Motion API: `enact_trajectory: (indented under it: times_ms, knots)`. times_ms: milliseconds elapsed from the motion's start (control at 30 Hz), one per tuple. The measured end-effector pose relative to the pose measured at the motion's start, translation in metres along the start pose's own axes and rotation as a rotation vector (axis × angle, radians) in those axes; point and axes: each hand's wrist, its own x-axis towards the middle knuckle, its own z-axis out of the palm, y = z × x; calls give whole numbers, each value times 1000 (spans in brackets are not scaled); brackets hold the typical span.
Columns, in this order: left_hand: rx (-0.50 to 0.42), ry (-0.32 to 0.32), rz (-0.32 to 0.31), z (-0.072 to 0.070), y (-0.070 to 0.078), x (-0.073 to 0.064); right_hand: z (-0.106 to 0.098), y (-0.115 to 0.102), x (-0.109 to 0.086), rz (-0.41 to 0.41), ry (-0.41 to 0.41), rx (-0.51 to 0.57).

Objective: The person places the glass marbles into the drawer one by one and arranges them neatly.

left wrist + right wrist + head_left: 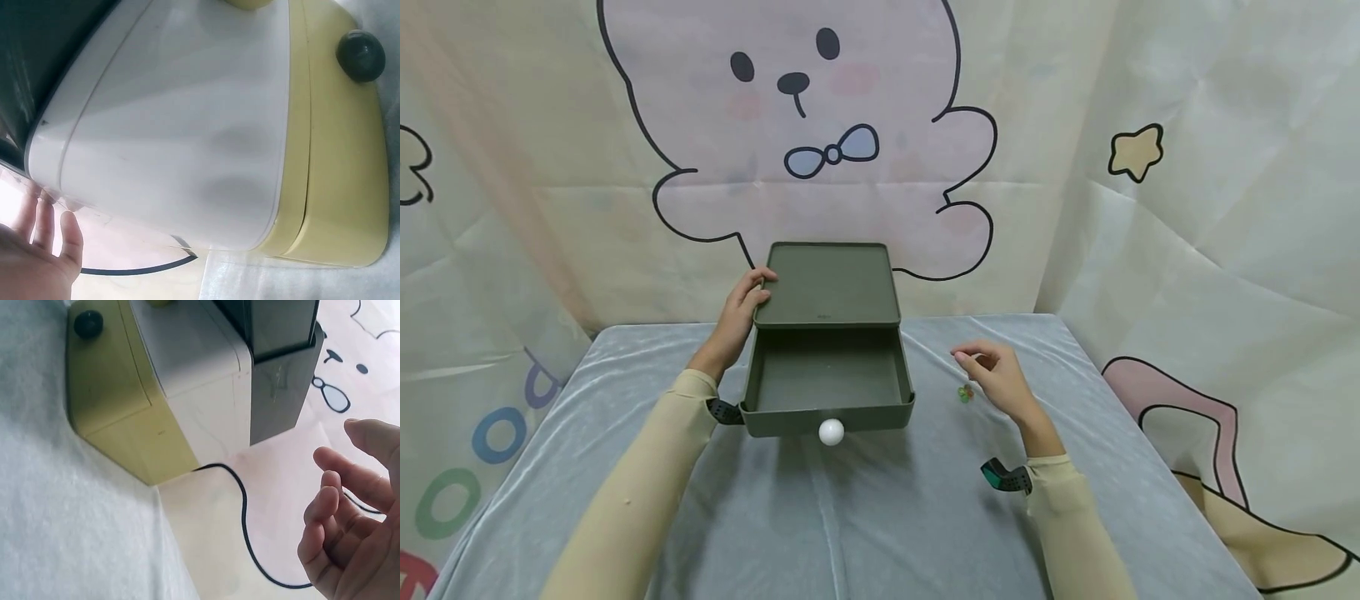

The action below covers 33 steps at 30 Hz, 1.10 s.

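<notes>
An olive-green box (827,283) with a pulled-out drawer (782,423) is in the middle of the head view; a white round knob (831,432) sits on the drawer front, and the drawer's bare floor shows. At the box's upper left edge, my left hand (737,321) rests its fingers against the side. In the left wrist view those fingers (71,234) are fairly straight. My right hand (996,383) hovers right of the drawer, fingers loosely bent, thumb apart and nothing between. Just below it shows a small green-and-orange clover-shaped piece (966,393).
Under the green box, the wrist views show a white section (169,137) and a yellow one (344,169) with a dark knob (361,56), stacked as one tall unit. It stands on a light blue cloth (865,533). Printed curtains (1037,83) hang behind and at both sides.
</notes>
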Motion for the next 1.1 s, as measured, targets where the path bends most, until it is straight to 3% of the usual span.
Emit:
enact_trajectory:
  times_ms: [200,467,800,1100]
  knots:
    - [-3,9,-6,-2,-2,-1,-5,15,1,107,6,-33]
    - [0,8,-14,-3,-3,-3,-10,42,0,185,-22,-61]
    - [-7,8,3,-3,-3,0,-16,76,-4,243,-87,-116]
    - [-6,1,-12,-2,-4,1,-8,98,-9,269,-84,-195]
